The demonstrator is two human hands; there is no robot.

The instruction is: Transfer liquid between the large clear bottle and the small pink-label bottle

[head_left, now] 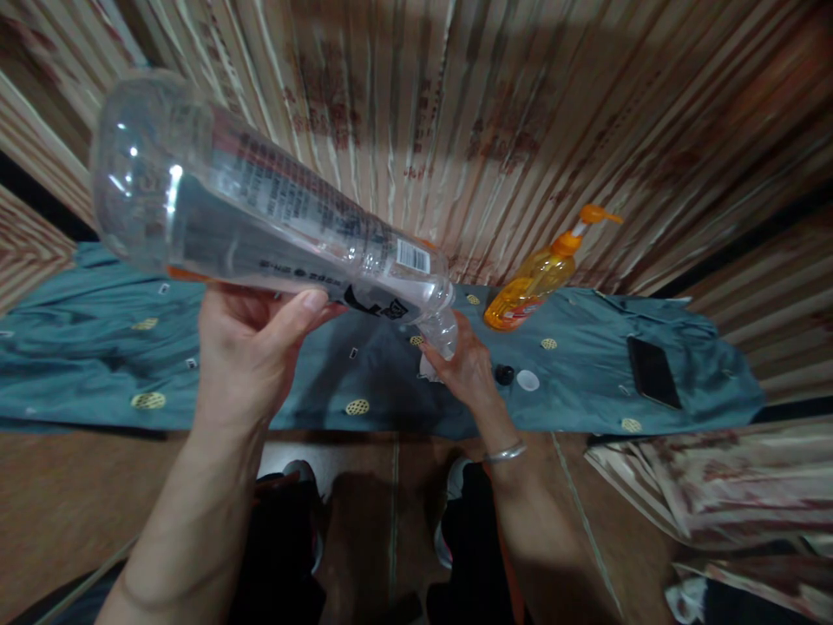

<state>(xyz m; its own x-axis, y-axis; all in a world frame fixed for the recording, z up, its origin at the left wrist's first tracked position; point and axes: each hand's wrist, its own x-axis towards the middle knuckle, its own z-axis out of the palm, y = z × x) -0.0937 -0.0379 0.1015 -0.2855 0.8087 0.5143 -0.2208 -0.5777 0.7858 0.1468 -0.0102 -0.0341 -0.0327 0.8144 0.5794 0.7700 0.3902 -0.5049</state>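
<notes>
My left hand [251,347] grips a large clear plastic bottle [279,247] from below, thumb along its side. The bottle has a printed label with a barcode and lies tilted above the cloth, its wide end up at the left and its narrower end down at the right. At that narrow end my right hand [465,365] is closed on a small clear plastic piece [442,332]. Whether this piece belongs to the bottle, I cannot tell. A pale object [428,370] shows partly beneath my right fingers; its kind is unclear.
A patterned green cloth [312,412] covers the long surface. Right of my hands lie a small black cap [504,374] and a white disc [528,380]. Behind them stands an orange pump bottle [530,282]. A black phone [653,371] lies farther right. Curtains [416,104] hang behind.
</notes>
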